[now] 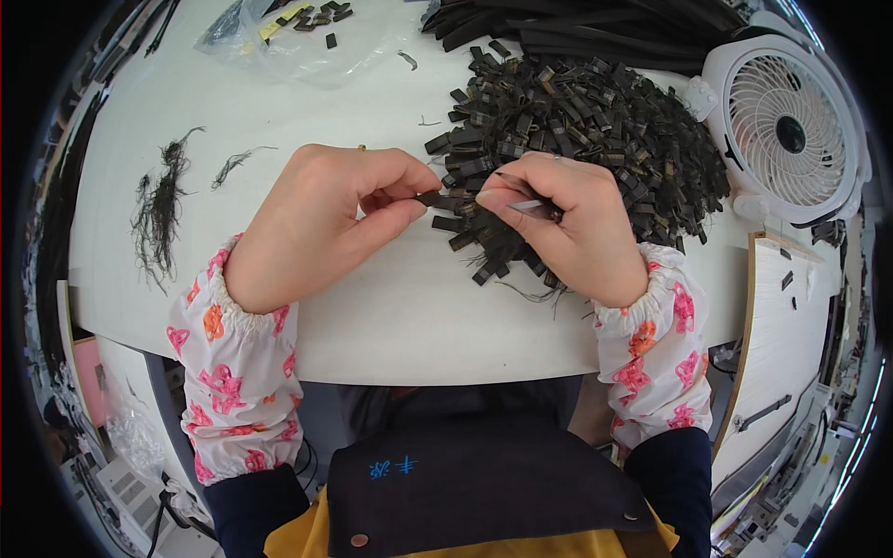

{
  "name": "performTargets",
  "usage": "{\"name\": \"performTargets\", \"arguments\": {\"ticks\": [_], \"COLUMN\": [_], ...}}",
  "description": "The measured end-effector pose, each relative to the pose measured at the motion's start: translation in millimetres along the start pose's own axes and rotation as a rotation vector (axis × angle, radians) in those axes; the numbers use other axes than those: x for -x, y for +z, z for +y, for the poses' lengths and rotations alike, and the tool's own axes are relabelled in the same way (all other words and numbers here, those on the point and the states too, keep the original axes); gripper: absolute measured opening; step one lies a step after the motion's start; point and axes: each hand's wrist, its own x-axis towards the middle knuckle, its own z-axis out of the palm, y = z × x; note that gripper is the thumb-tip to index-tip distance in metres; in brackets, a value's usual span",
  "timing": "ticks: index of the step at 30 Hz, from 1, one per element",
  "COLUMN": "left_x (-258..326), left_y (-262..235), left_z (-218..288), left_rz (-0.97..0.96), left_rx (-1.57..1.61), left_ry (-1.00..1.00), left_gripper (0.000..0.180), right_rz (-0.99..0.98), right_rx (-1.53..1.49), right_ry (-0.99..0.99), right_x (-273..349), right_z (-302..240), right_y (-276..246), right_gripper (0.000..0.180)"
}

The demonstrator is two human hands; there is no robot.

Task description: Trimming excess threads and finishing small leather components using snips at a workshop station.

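Observation:
My left hand (326, 209) pinches a small black fabric tab (429, 198) between thumb and forefinger, at the near left side of the pile. My right hand (588, 219) is closed around thread snips (530, 207). Their metal blades show beside the thumb and point left; the rest is hidden in the palm. A large heap of black fabric tabs (595, 126) with loose thread ends lies behind and under the right hand. A short gap separates the blades from the left fingertips.
A white fan (791, 133) stands right of the heap, and long black strips (595, 33) lie behind it. Thread clippings (163, 200) are at the left. A clear plastic bag (307, 60) with several dark pieces lies far left. The white table's (419, 358) front edge is near me.

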Motion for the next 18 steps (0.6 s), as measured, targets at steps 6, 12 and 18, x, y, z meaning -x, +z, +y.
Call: {"name": "performTargets", "arguments": {"ticks": [6, 12, 18], "left_x": [1, -1, -4], "left_y": [-1, 9, -5], "left_z": [6, 11, 4], "left_rz": [0.095, 0.048, 0.011], "left_rx": [-0.231, -0.047, -0.142], "left_ry": [0.154, 0.145, 0.152], "left_gripper": [0.011, 0.008, 0.006], "right_rz": [0.112, -0.070, -0.043], "right_rx": [0.146, -0.168, 0.103], "right_ry": [-0.074, -0.098, -0.065], "right_x": [-3, 0, 1], "right_z": [-3, -9, -2], "right_y": [-14, 14, 3], "right_gripper": [0.018, 0.037, 0.012]}}
